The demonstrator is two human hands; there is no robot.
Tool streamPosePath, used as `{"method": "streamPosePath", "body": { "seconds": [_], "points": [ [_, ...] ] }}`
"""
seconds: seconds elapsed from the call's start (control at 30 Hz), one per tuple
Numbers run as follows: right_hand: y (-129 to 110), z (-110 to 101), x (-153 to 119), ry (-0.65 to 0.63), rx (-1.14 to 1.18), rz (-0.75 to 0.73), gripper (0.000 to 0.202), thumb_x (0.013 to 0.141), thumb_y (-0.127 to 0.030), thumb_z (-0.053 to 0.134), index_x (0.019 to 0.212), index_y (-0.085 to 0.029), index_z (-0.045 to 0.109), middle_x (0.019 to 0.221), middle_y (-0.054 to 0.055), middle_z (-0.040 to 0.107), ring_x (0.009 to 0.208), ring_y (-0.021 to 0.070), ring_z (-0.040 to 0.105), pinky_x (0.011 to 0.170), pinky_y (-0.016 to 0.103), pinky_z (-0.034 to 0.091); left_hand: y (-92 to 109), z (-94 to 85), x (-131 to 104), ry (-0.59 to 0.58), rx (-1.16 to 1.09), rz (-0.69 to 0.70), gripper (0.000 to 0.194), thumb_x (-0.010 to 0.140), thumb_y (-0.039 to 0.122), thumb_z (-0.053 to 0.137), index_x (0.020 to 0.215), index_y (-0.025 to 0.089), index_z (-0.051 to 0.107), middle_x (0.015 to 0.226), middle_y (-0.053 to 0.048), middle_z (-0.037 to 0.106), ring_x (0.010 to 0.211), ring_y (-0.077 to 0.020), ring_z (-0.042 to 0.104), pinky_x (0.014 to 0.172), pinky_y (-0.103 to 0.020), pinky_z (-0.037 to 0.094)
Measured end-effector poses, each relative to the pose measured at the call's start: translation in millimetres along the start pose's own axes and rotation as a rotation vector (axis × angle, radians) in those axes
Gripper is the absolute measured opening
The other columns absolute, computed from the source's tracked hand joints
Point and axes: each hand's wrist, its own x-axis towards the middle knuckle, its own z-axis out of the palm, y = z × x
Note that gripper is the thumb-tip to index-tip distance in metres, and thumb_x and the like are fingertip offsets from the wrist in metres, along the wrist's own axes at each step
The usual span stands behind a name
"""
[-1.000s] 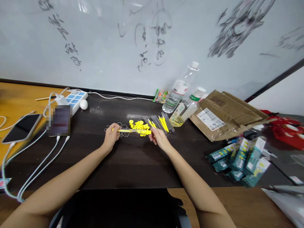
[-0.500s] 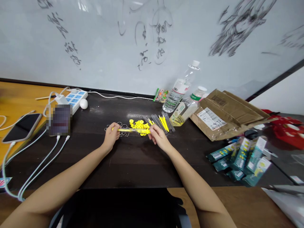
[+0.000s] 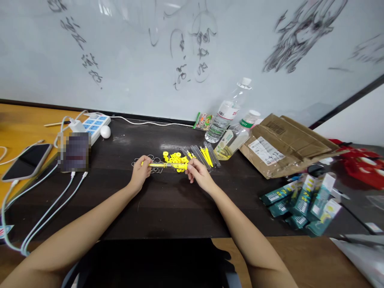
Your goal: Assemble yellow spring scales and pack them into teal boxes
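Right hand (image 3: 199,175) edged leftward, pinching yellow rod (image 3: 161,165) with left hand (image 3: 140,173); carton label (image 3: 265,149): "4".

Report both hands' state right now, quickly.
Left hand: closed, holding one end of a slim yellow-and-clear tube.
Right hand: closed, fingers pinching the tube's other end.

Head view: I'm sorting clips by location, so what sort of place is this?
Probably an office or shared workroom: a whiteboard covered in handwriting and a drawing stands behind a dark desk, with a power strip at the left.
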Motion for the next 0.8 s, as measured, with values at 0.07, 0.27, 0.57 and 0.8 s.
{"method": "streamPosePath", "body": {
  "seconds": [0.07,0.27,0.57,0.8],
  "points": [
    [0.6,0.1,0.5,-0.002,0.006,0.009,0.031,0.089,-0.048,0.048,0.078,-0.02,0.047,0.069,-0.003,0.054,0.05,0.0071,0.05,0.043,0.018,0.044,0.0,0.2,-0.1,-0.003,0.001,-0.006,0.023,0.079,0.036,0.057,0.07,0.019,0.044,0.044,0.013,0.023,0.032,-0.0018,0.018,0.033,-0.012,0.014],
    [0.2,1.1,-0.1,-0.007,0.012,0.01,0.031,0.09,-0.049,0.045,0.079,-0.02,0.045,0.069,-0.003,0.054,0.05,0.0063,0.049,0.044,0.018,0.044,0.9,-0.1,-0.8,0.001,0.007,0.025,0.022,0.08,0.035,0.055,0.07,0.019,0.045,0.044,0.012,0.024,0.033,-0.002,0.02,0.034,-0.012,0.014],
    [-7.6,6.9,-2.2,-0.007,0.059,-0.066,0.029,0.084,-0.041,0.06,0.102,-0.023,0.046,0.083,-0.002,0.055,0.058,0.0077,0.055,0.054,0.024,0.05,2.2,1.6,-2.3,-0.004,-0.011,0.008,0.022,0.079,0.036,0.056,0.069,0.019,0.045,0.044,0.012,0.024,0.032,-0.0019,0.019,0.033,-0.012,0.013],
    [-7.9,5.6,-1.9,0.018,0.098,-0.076,0.03,0.084,-0.045,0.059,0.101,-0.023,0.046,0.073,-0.003,0.058,0.054,0.0091,0.056,0.056,0.026,0.048,3.8,0.3,-4.3,-0.115,0.034,0.052,0.024,0.082,0.04,0.058,0.076,0.018,0.048,0.046,0.01,0.033,0.036,-0.0033,0.029,0.036,-0.014,0.024]
  ]
}}
